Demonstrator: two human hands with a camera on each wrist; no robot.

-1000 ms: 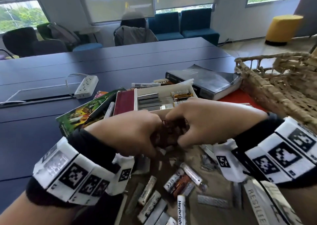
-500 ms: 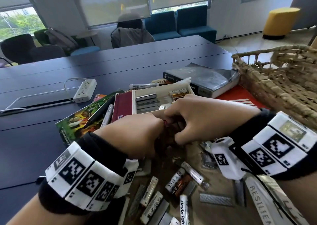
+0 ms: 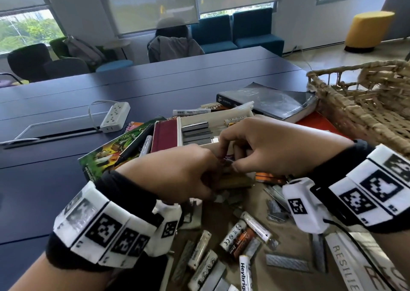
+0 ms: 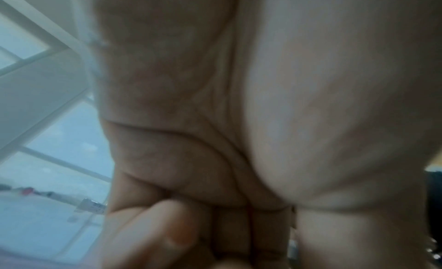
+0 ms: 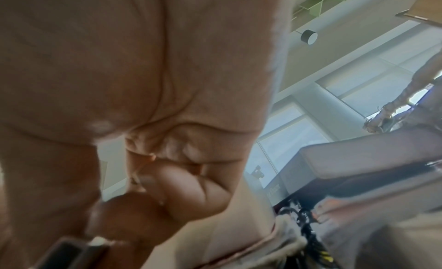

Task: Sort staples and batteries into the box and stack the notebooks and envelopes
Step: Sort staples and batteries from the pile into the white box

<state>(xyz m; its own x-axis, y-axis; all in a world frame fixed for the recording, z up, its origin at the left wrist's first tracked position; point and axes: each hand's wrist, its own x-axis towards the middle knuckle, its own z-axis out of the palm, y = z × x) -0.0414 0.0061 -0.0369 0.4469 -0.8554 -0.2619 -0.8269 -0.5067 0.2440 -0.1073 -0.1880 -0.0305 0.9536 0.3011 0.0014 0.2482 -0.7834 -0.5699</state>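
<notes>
My left hand (image 3: 216,167) and right hand (image 3: 229,160) meet fingertip to fingertip just in front of the white box (image 3: 241,114). Both pinch a small shiny staple strip (image 3: 228,158) between them. The left wrist view shows the left hand (image 4: 191,225) with fingers curled into the palm. The right hand (image 5: 134,201) has thumb and forefinger pressed together beside a dark block (image 5: 64,254). The box holds grey staple strips (image 3: 195,131) and batteries (image 3: 235,120). Loose batteries (image 3: 244,235) and staple strips (image 3: 287,262) lie on a brown envelope (image 3: 221,219) below my hands.
A maroon notebook (image 3: 164,135) and a green picture book (image 3: 106,157) lie left of the box. A dark book (image 3: 266,101) lies behind it, and a wicker basket (image 3: 366,108) stands at the right. On the blue table (image 3: 44,190) sits a power strip (image 3: 115,116).
Both hands have stayed joined and shifted slightly up toward the box. The right hand's fingers have lifted and spread a little, so the pinched piece now shows between the fingertips.
</notes>
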